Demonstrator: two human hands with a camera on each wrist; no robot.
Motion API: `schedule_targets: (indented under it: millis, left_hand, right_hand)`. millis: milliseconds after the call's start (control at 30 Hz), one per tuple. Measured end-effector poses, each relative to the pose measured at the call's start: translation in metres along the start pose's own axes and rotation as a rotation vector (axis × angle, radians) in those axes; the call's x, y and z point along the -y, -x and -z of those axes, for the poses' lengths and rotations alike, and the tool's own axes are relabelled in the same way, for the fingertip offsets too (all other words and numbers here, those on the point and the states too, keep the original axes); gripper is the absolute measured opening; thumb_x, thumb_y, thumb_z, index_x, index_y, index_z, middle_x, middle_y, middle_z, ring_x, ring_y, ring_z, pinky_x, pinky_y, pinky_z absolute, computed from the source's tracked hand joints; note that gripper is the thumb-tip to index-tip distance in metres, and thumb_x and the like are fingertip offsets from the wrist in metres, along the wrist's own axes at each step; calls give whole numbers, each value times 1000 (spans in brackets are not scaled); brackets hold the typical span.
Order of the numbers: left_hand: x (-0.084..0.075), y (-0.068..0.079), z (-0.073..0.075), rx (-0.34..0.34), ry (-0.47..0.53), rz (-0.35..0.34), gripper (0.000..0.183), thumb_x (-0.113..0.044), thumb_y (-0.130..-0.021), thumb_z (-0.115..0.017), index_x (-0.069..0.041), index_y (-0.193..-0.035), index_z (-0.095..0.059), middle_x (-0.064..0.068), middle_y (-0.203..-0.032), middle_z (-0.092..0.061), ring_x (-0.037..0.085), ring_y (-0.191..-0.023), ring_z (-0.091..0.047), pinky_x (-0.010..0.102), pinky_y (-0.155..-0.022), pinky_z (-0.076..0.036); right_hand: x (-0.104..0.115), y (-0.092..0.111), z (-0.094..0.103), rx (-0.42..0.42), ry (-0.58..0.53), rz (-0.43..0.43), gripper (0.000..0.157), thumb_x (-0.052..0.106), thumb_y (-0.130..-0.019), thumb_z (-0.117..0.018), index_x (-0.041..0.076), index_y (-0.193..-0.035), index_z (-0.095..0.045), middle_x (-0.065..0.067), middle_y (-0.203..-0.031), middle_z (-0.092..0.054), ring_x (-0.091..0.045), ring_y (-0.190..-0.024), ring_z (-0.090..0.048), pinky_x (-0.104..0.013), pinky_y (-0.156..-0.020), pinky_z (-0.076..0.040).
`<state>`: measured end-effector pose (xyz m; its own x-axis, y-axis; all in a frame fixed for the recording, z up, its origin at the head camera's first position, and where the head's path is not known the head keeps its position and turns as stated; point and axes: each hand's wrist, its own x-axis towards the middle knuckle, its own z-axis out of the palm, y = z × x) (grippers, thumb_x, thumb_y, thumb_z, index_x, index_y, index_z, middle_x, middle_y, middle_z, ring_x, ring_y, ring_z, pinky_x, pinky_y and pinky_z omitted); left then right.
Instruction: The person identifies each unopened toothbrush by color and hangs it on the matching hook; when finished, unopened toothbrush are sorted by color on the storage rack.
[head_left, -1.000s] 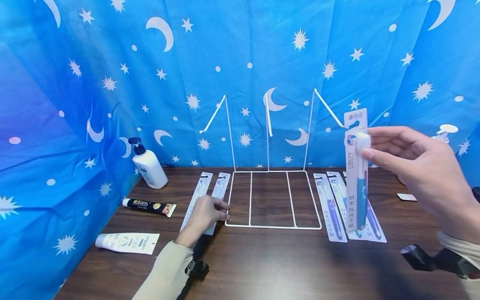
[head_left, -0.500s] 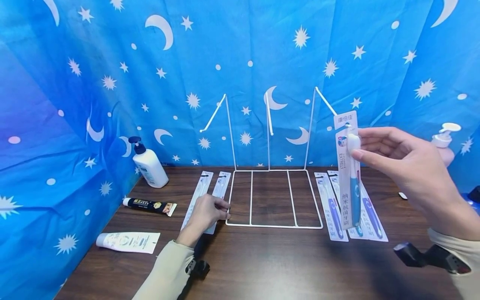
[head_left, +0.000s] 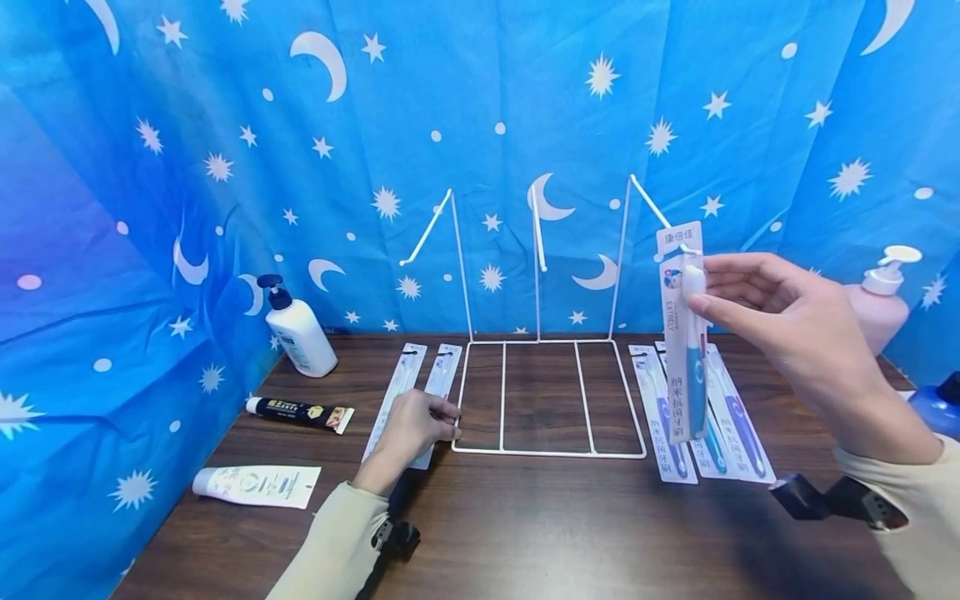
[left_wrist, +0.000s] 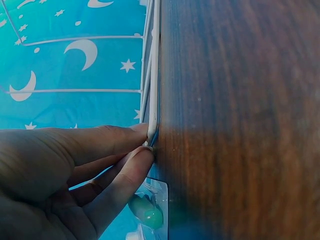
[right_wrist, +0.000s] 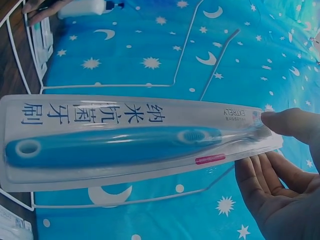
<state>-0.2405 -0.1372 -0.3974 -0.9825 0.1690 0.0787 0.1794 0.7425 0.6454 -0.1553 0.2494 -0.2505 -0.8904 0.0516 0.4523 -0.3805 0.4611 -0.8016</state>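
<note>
Toothbrush pack (head_left: 683,350), printed "EXTRELY", "康倍佳" and "纳米抗菌牙刷", hangs near-upright in the right hand (head_left: 783,308), pinched at the brush-head end, white hook (head_left: 651,202) tip showing at its hole. Left hand (head_left: 411,429) pinches the base wire of the white rack (head_left: 547,453). More packs (head_left: 738,412) flank it on a brown wood-grain table (head_left: 525,533), blue moon-and-star cloth (head_left: 480,83) behind.

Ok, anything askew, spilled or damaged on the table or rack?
Nothing looks spilled or damaged. Mildly untidy only: the three flat, pale-backed toothbrush packs right of the white wire rack lie fanned at differing angles, crowded together. The rack stands upright, its base pinched by the left hand.
</note>
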Motion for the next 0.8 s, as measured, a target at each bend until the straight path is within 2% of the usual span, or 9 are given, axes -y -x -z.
schedule_targets:
  millis: [433,800]
  left_hand:
    - [1,0,0,-3,-12,6,19,-7,-70,-85,-10,-87,-77,-4,-68,-65,10,-63,-57,27,-57,-44]
    - [1,-1,-1,-9,-12,14,19,-7,-68,-86,-10,-85,-77,-5,-66,-65,9,-62,-57,27,-58,-44]
  right_hand:
    - [-10,-15,-8,-39,47,32,44,20,-87,-74,14,-129,-60,1,-114,-65,-10,-97,-63,-13,-76,-45]
    - [-19,-31,-17,-76,73,42,46,26,-88,-72,18,-131,-58,1,-113,-66,-8,-99,-62,-18,-78,-42]
